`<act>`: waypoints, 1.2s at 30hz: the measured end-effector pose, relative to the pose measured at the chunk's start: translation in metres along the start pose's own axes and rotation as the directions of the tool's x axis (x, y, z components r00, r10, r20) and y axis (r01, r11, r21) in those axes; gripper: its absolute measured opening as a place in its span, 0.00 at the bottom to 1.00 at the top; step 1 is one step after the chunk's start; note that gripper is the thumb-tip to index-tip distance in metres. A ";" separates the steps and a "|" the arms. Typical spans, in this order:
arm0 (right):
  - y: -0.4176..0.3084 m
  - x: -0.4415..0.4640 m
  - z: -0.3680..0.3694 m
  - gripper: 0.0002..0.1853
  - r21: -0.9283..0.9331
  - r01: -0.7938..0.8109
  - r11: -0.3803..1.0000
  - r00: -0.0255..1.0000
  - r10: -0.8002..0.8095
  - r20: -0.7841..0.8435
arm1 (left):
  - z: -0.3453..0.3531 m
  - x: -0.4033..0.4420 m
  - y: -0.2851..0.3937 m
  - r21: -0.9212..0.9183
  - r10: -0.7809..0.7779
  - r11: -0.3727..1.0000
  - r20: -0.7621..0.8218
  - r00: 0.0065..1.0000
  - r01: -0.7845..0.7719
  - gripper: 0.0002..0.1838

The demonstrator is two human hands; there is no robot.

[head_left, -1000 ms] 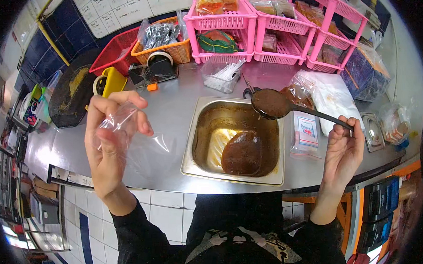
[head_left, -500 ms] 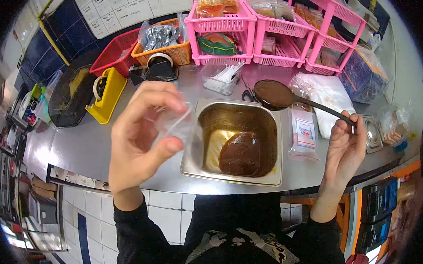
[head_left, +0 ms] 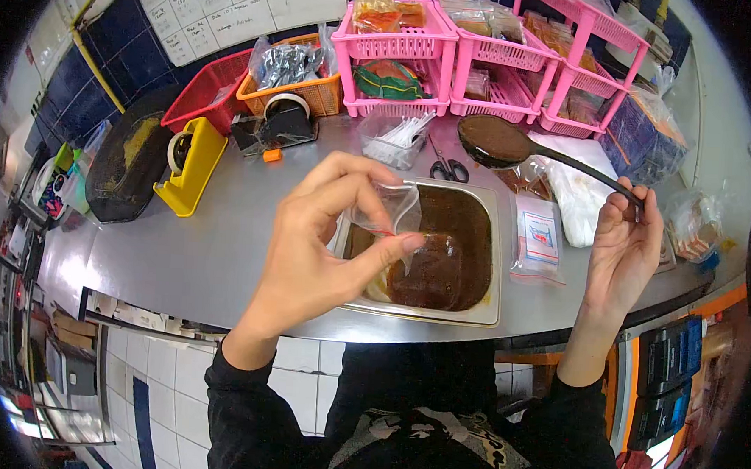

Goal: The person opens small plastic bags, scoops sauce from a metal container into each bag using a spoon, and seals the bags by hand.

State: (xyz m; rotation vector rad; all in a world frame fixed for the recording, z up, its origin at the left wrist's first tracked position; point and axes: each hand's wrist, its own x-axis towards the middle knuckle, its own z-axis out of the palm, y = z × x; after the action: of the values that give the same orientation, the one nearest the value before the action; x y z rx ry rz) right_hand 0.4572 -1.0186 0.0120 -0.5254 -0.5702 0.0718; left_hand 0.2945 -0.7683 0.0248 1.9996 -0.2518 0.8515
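Note:
My left hand (head_left: 324,240) is closed on a small clear plastic bag (head_left: 404,206), its mouth parted, over the left side of a square metal container (head_left: 494,266). Dark brown sauce (head_left: 441,276) lies inside that container. With its fingers pinched on the handle end, my right hand (head_left: 625,248) holds a black ladle (head_left: 495,141) level, its bowl full of brown sauce, beyond the container's back right corner. A packet of clear bags (head_left: 537,234) lies right of the container.
Scissors (head_left: 449,169) and a tub of white sticks (head_left: 393,138) sit behind the container. Pink racks (head_left: 394,44) line the back. At left are a yellow tape dispenser (head_left: 194,170), a red basket (head_left: 209,90) and an orange basket (head_left: 293,99). White plastic (head_left: 577,190) lies at right.
My left hand has moved right with the bag, from over the counter to the container, and the bag's mouth now shows parted. The ladle has moved slightly back and right.

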 end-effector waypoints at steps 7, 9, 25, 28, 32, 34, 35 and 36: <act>0.001 0.004 0.006 0.11 -0.030 0.016 0.999 1.000 -0.016 0.000 | 0.015 -0.002 0.001 0.083 -0.150 0.986 0.044 0.988 0.146 0.26; 0.001 0.007 0.004 0.11 -0.021 0.011 1.000 1.000 -0.011 -0.001 | 0.020 -0.002 -0.001 0.026 -0.168 0.986 0.009 0.986 0.167 0.32; 0.005 -0.017 0.041 0.14 -0.181 0.077 0.981 0.997 -0.078 0.007 | 0.032 -0.003 -0.006 0.035 -0.113 0.993 -0.019 0.993 0.113 0.45; 0.005 -0.020 0.044 0.14 -0.245 0.126 0.961 0.992 -0.118 0.049 | 0.032 -0.001 -0.005 0.019 -0.099 0.995 -0.028 0.995 0.100 0.46; 0.004 -0.025 0.048 0.14 -0.287 0.206 0.936 0.976 -0.176 0.125 | 0.033 0.000 -0.005 -0.021 -0.040 0.999 -0.058 0.998 0.039 0.48; 0.003 -0.026 0.050 0.14 -0.305 0.235 0.923 0.968 -0.195 0.155 | 0.032 0.000 0.000 -0.036 -0.066 0.997 -0.062 0.996 0.064 0.48; 0.002 -0.027 0.050 0.14 -0.314 0.250 0.916 0.965 -0.208 0.163 | 0.032 0.001 0.002 -0.051 -0.091 0.995 -0.067 0.994 0.088 0.48; 0.002 -0.028 0.050 0.14 -0.322 0.265 0.909 0.961 -0.219 0.171 | 0.032 0.001 0.002 -0.052 -0.091 0.995 -0.067 0.994 0.088 0.48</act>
State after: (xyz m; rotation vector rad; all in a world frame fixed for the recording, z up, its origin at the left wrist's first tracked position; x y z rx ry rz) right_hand 0.4071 -0.9997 0.0328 -0.7887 -0.7797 -0.2372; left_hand 0.3092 -0.7956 0.0156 1.9177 -0.1410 0.8479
